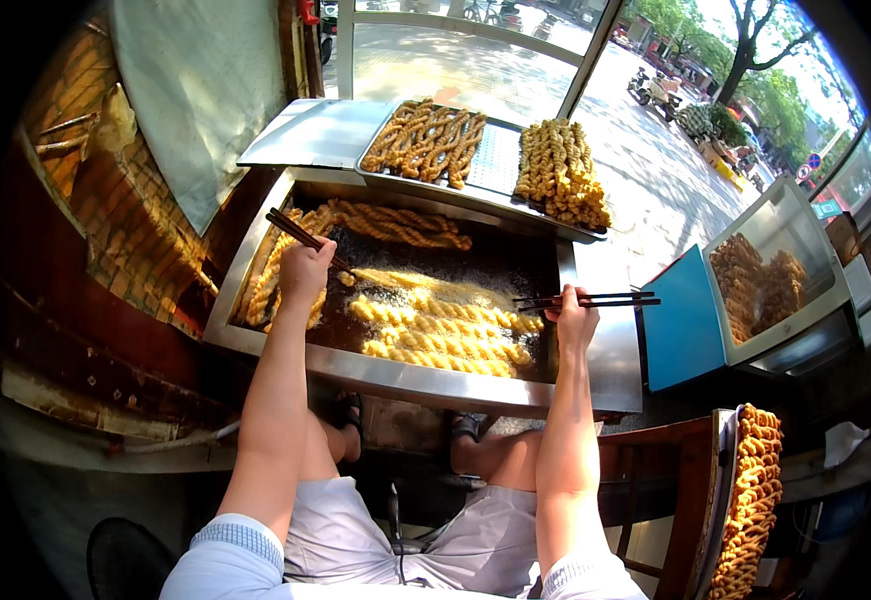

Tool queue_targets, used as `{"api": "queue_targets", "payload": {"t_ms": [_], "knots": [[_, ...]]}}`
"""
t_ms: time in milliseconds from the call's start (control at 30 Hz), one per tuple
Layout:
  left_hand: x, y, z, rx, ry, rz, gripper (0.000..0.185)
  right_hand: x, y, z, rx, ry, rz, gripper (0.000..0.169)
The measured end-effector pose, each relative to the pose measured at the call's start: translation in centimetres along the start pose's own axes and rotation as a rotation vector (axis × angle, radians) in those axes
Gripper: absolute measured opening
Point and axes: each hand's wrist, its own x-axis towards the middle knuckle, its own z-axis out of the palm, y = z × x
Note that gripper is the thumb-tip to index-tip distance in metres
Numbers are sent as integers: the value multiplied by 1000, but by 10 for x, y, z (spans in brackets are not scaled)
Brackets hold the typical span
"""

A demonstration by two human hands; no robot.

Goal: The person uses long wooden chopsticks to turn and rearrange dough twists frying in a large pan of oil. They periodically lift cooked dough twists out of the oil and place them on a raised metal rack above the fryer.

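Each hand grips a pair of long dark chopsticks over a steel-rimmed fryer [435, 379] of dark bubbling oil. The chopsticks [291, 225] in my left hand [305, 271] slant down to the left end of a pale dough twist [435, 285]. My right hand [575, 319] holds its chopsticks [619, 299] almost level, tips at that twist's right end; whether they pinch it I cannot tell. Several yellow dough twists [443, 328] float side by side nearer me. Browner twists [398, 223] lie along the fryer's back, and more [263, 289] are at its left end.
Behind the fryer, a metal tray [497, 154] holds two piles of fried twists [564, 172]. A glass-fronted case [773, 277] with fried twists stands at right beside a blue panel [683, 322]. Another loaded tray [722, 480] is at lower right. A pale sheet [203, 90] hangs at left.
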Motion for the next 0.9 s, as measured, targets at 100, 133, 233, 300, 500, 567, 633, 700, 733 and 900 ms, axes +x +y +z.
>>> {"api": "queue_targets", "payload": {"t_ms": [100, 133, 233, 300, 500, 567, 633, 700, 733, 900], "knots": [[-2, 0, -1, 9, -4, -22, 19, -1, 1, 0, -11, 7, 11, 29], [-3, 1, 0, 25, -4, -18, 19, -1, 2, -1, -19, 7, 0, 29], [-4, 3, -1, 21, 9, 28, 18, -3, 3, 0, -31, 7, -25, 29], [-6, 4, -2, 47, 1, 49, 18, -3, 4, 0, -28, 9, -35, 29], [-6, 1, -3, 70, 5, 53, 19, -6, 2, 2, -60, 22, -33, 30], [-7, 3, -2, 71, -8, 50, 20, -6, 5, 1, -59, 18, -51, 29], [-8, 4, -4, 66, -21, 37, 21, -7, 4, 1, -74, 14, -57, 28], [-9, 5, -5, 84, -21, 31, 20, -8, 2, 0, -109, 14, -49, 28], [-10, 6, -6, 93, -21, 28, 20, -9, 2, 1, -110, 15, -49, 29], [-14, 13, -8, 126, -15, 55, 21, -10, 2, 0, -68, 30, -44, 29]]}}
